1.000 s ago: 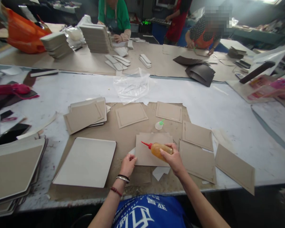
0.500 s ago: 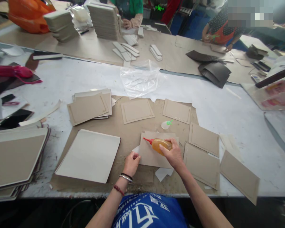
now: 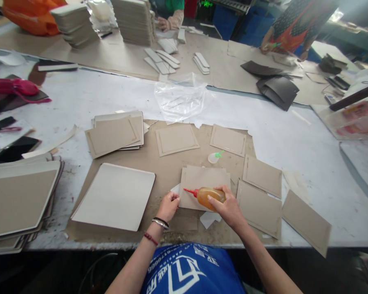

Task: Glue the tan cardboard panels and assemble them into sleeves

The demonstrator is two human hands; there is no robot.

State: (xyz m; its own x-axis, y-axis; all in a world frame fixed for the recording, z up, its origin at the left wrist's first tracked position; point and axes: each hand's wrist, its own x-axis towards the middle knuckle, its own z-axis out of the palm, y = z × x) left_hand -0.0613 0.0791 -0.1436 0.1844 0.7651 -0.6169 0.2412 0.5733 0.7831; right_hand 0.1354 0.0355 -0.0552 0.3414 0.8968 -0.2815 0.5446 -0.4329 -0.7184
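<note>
Lying at far left: a stack [image 3: 16,196] of boards, top one tan with a pale border. Next, a white board [image 3: 114,197], flat, near the front of the brown sheet [image 3: 168,168]; behind it, a pile [image 3: 110,136], its top card tan with a darker line just inside the edges.

My left hand [image 3: 169,206]: fingers curled together at the left edge of the work card [image 3: 204,176]. Whether they pinch it, I cannot tell. Work card: tan, flat, rectangular; another edge shows just past its far side. It lies in front of me, between my hands, with a white scrap [image 3: 210,219] beside its near edge.

Bottle [image 3: 209,197]: held over the work card, tipped nearly horizontal. Body clear and rounded, contents amber; nozzle [image 3: 190,191] red, long, tapered, pointing left. Contact between tip and card cannot be judged. My right hand [image 3: 229,205] is wrapped round the bottle's right end.

Small bottle [image 3: 214,157], green-tipped, sits just beyond the work card. Farther right, three tan cards [image 3: 260,209] lie flat, the rightmost overhanging the front of the table [image 3: 276,134].
</note>
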